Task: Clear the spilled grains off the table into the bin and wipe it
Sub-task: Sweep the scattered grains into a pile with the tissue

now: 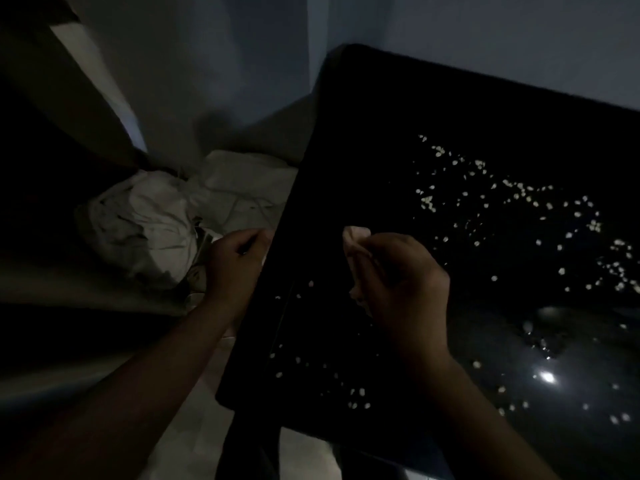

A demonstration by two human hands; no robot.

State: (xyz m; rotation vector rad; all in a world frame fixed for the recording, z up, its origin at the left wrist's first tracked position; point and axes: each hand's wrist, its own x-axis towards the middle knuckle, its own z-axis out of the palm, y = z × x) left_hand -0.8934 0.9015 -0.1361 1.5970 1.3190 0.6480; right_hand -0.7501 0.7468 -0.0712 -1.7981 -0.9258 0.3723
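Observation:
A glossy black table (398,140) fills the right side of the dim view. Pale grains (519,202) lie scattered over its right half, and a smaller patch of grains (353,393) lies near its front left corner. My right hand (405,282) hovers over the table's left part, shut on a crumpled pale cloth (353,242) that sticks out above the fist. My left hand (235,261) is at the table's left edge, curled, with something thin and dark in its fingers that I cannot identify. A bin is not clearly recognisable.
Crumpled white bags or cloth (145,220) lie on the floor left of the table, in the corner of grey walls (214,64). A lamp's reflection (547,377) shines on the table at the lower right. Dark furniture (34,202) stands at far left.

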